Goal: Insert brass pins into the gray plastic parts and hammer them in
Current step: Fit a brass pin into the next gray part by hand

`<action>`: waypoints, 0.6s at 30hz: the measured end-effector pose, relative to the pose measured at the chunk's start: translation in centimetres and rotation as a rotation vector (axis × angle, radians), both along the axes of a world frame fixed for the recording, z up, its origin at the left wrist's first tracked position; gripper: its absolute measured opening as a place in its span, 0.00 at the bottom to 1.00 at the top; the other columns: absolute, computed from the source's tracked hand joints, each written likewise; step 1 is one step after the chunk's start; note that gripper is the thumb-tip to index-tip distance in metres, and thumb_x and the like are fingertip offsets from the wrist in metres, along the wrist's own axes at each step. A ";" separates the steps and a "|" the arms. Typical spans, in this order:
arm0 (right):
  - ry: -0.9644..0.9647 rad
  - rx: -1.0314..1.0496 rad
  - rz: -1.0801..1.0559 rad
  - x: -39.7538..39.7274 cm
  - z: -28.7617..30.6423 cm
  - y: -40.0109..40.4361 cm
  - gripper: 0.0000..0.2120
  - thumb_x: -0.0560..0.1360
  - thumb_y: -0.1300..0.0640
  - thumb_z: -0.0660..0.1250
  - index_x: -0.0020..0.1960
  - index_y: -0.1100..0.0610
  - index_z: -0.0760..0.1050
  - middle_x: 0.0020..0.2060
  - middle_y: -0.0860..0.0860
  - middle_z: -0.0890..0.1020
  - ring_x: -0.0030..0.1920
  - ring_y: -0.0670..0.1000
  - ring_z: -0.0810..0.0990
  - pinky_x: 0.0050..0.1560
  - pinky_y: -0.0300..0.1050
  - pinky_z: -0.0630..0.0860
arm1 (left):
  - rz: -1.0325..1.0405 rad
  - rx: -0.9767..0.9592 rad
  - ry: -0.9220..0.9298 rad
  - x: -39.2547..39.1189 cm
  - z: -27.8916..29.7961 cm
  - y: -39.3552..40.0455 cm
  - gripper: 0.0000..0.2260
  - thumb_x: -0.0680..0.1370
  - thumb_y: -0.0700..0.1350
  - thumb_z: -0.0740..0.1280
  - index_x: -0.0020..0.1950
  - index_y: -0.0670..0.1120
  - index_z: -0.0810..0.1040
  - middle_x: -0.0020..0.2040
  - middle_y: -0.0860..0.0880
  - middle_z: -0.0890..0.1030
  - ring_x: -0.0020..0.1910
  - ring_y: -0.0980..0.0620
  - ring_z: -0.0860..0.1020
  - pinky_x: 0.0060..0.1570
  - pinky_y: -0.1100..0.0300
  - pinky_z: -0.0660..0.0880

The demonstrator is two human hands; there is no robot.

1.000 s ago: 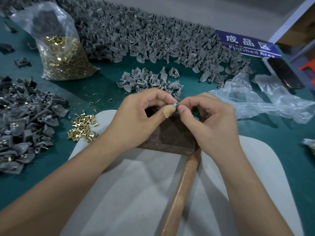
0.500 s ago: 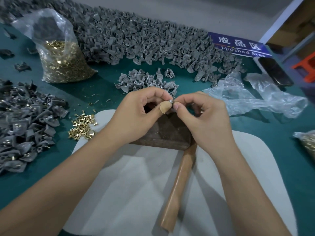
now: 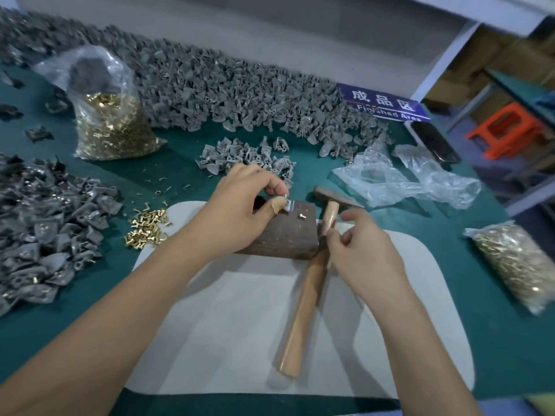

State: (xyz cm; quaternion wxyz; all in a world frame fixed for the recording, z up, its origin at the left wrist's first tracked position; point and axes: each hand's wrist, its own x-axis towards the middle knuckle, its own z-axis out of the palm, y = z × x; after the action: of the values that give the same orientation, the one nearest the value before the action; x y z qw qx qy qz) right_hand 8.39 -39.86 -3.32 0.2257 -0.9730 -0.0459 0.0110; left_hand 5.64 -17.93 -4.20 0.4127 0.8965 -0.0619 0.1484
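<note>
Now left hand (image 3: 240, 211) pinches gray part (image 3: 289, 203) on block (image 3: 285, 232); hammer (image 3: 312, 274) handle points near-left

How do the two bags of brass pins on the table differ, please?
The left bag stands upright at the far left with its top open; the right bag lies flat on its side near the right edge. Both are clear plastic filled with brass pins.

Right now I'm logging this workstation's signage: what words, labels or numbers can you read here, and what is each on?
"成品区": large white characters on the blue sign lying at the far side of the table.
"Finished Area": smaller white line beneath, same sign; the middle letters are partly hidden.
No other text is readable.
</note>
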 end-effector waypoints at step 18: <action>-0.296 0.453 0.377 3.6 1.0 4.8 0.07 0.79 0.59 0.70 0.50 0.46 0.78 0.43 0.41 0.83 0.47 0.44 0.81 0.50 0.47 0.79 | 0.068 -0.372 -0.016 0.4 -1.0 -0.4 0.03 0.83 0.45 0.66 0.55 0.52 0.76 0.51 0.61 0.83 0.59 0.65 0.79 0.60 0.61 0.74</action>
State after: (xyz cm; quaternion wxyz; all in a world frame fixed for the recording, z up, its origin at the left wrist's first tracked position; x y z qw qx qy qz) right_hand 11.97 -35.09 -2.28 0.4214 -0.8635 -0.2586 -0.0992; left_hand 6.01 -18.30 -5.24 0.5655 0.8052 -0.0064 0.1782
